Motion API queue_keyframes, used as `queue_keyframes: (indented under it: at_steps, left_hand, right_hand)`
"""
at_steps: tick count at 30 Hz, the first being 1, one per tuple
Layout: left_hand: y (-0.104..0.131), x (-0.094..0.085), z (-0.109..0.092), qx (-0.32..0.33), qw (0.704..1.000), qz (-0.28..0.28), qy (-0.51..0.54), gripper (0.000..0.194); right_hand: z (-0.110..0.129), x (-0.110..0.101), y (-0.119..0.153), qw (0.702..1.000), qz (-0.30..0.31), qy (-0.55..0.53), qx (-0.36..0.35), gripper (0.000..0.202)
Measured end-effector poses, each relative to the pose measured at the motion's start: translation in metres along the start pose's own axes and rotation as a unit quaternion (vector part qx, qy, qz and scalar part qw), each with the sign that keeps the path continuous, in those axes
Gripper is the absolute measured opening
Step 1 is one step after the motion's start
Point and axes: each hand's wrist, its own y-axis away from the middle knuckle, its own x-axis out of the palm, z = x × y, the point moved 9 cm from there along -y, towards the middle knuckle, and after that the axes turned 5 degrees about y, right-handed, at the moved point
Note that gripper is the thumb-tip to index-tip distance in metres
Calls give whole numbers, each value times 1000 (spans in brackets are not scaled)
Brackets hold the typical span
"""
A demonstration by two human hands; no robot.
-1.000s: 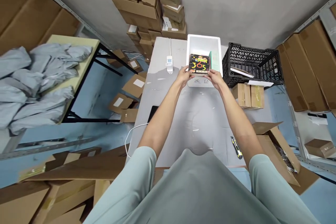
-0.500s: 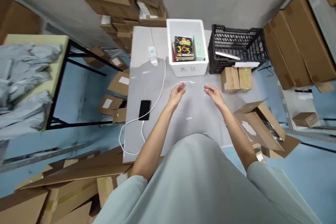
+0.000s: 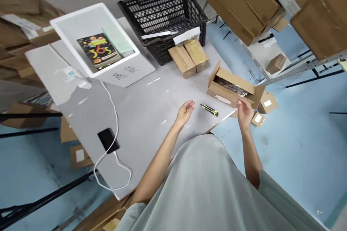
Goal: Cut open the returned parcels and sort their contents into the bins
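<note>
My left hand (image 3: 185, 112) hovers over the grey tabletop (image 3: 141, 112), its fingers loosely curved and apart, holding nothing. A black and yellow utility knife (image 3: 209, 110) lies on the table just to its right, untouched. My right hand (image 3: 244, 112) is raised beside the table's right edge, with loosely bent fingers and nothing visible in them. It overlaps the near corner of an open cardboard box (image 3: 223, 92) containing clear plastic wrapping; whether it touches the box I cannot tell.
A white foam box (image 3: 119, 75) holds books (image 3: 99, 50). Right of it stands a black plastic crate (image 3: 162, 14), with two small cartons (image 3: 188, 57) in front. A phone (image 3: 108, 140) with a white cable lies at left. Stacked cartons (image 3: 238, 3) flank the right side.
My view has turned right. My right hand has moved right, from above the table to the open box. The utility knife now shows on the table. My left hand stays empty.
</note>
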Motion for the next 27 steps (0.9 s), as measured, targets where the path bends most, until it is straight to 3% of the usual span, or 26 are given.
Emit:
queue_keyframes:
  at_steps: [2,4,6,8,11,13,15,20,23,27]
  left_hand:
    - [-27,26,-19,24,1000,-3,-13,62]
    - [-57,49,-39,46,998,-22,-30,77]
    - [-87,67,-56,64,995,-52,-54,92]
    - [-111,84,-70,75,990,-74,-95,93]
    - [-129,102,-81,81,975,-90,-187,66]
    - [-128,109,-84,90,962,-99,-240,47]
    - [-122,114,-85,103,950,-103,-276,43]
    - [-102,116,-83,137,933,-72,-325,76]
    - [-91,112,-81,162,927,-45,-335,77]
    - [-82,105,-72,136,936,-26,-324,55]
  right_hand:
    - [-14,-50,-14,989,-129,73,-26,60]
    - [-40,-76,-29,975,-187,123,-13,71]
    - [-78,-78,-46,979,-160,116,40,87]
    - [-110,-64,-58,989,-92,71,94,95]
    - [-125,-43,-62,991,-16,63,119,84]
    - [-118,-33,-61,988,-2,106,111,79]
    - [-106,-23,-58,986,6,135,99,80]
    - [-85,1,-51,991,27,119,49,91]
    - [-86,0,-47,994,37,96,33,94]
    - [-93,-13,-36,996,47,38,69,93]
